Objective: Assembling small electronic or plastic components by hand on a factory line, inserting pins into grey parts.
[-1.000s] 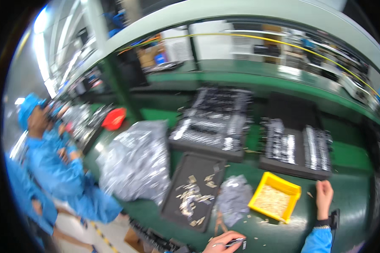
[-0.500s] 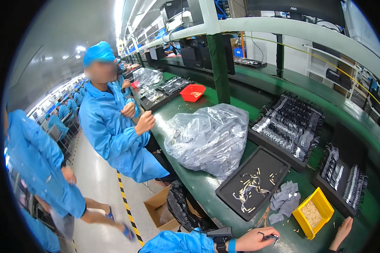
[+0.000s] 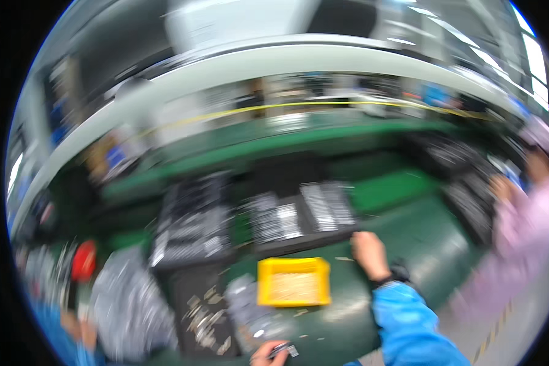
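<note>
My left hand (image 3: 264,356) is at the lower edge, its fingers closed on a small black part with a silver end (image 3: 293,351). Just beyond it lie a pile of grey pieces (image 3: 247,299) and a yellow bin (image 3: 268,263) holding small pale sticks. My right hand (image 3: 370,253), in a blue sleeve, reaches out beside the front right corner of a black tray (image 3: 280,246) with rows of silver and black parts. Motion blur smears its fingers, so I cannot make out whether anything is in them.
Left of the bin are a dark tray with scattered pale bits (image 3: 186,329), a large plastic bag (image 3: 122,305) and another loaded tray (image 3: 192,259). A red bin (image 3: 84,261) stands farther left. At right, a person in pink (image 3: 524,226) works beside more black trays (image 3: 470,207).
My view has swung to the right and blurred. My right hand has moved to the tray's corner, with more of its forearm showing. My left hand keeps hold of the small part.
</note>
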`<state>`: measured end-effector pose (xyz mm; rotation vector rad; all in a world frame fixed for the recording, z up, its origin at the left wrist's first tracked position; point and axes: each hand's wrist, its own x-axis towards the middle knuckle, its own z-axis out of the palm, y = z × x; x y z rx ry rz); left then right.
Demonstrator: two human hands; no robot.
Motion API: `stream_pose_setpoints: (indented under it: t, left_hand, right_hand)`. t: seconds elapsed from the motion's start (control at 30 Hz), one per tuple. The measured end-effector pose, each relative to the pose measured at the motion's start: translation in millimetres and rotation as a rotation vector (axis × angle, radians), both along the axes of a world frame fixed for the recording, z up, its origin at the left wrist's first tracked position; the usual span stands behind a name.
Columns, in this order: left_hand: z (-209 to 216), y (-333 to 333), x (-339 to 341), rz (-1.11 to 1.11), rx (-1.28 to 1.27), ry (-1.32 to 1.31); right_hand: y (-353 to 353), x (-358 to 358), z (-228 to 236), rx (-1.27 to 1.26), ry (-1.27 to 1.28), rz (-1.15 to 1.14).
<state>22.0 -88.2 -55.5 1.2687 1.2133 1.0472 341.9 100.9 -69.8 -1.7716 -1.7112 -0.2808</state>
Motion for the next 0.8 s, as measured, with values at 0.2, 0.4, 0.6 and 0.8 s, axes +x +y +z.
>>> stream_pose_setpoints:
  t: [0.2, 0.4, 0.6, 0.8]
  left_hand:
    - [2.4, -4.0, -5.1, -0.067, -0.108, -0.083]
    - [-12.2, 26.4, -36.1, -0.471, -0.153, 0.004]
    - [-10.6, 49.3, -38.3, -0.726, -0.228, 0.046]
    - [-3.0, 57.8, -24.3, -0.806, -0.363, 0.094]
  right_hand:
    - [-18.5, -4.6, -18.2, 0.091, 0.704, -0.028]
    - [-33.1, -25.4, -5.8, 0.025, 0.576, -0.062]
    - [-19.8, -29.7, 1.8, 0.039, 0.653, -0.087]
    - [-14.0, -26.0, -2.5, 0.077, 0.645, -0.154]
